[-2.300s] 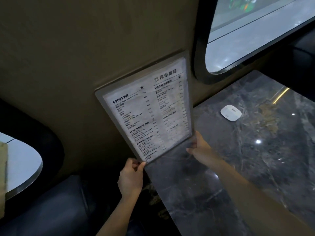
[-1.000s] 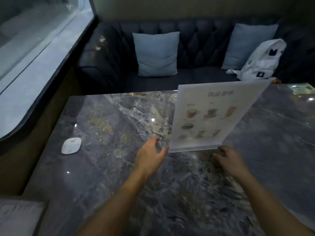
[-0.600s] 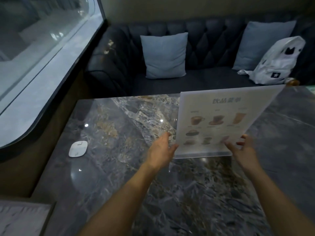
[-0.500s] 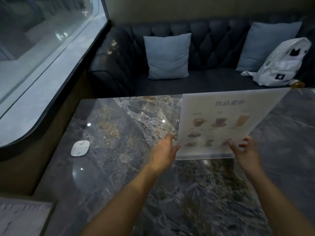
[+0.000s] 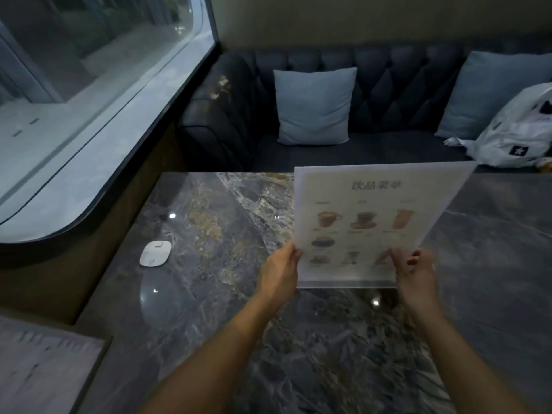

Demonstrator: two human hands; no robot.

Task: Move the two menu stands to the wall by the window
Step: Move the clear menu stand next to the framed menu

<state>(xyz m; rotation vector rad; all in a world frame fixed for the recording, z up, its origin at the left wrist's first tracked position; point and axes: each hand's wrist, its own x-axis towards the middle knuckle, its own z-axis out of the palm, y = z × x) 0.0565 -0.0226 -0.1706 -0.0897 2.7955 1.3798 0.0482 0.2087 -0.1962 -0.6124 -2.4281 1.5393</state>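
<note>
A clear acrylic menu stand with drink pictures (image 5: pixel 370 216) stands upright near the middle of the dark marble table (image 5: pixel 209 309). My left hand (image 5: pixel 280 271) grips its lower left edge. My right hand (image 5: pixel 416 274) grips its lower right edge, fingers over the front. Whether its base touches the table I cannot tell. The other menu stand (image 5: pixel 41 372), with text print, shows at the bottom left, against the wall below the window (image 5: pixel 74 115).
A small white rounded device (image 5: pixel 156 253) lies on the table near the wall. Behind the table runs a dark tufted sofa (image 5: pixel 388 85) with a pale blue cushion (image 5: pixel 313 106), a second cushion (image 5: pixel 493 91) and a white backpack (image 5: pixel 519 132).
The text menu was set against the wall and released. My view swung to the table, and both hands reached the picture menu stand and closed on its lower edges.
</note>
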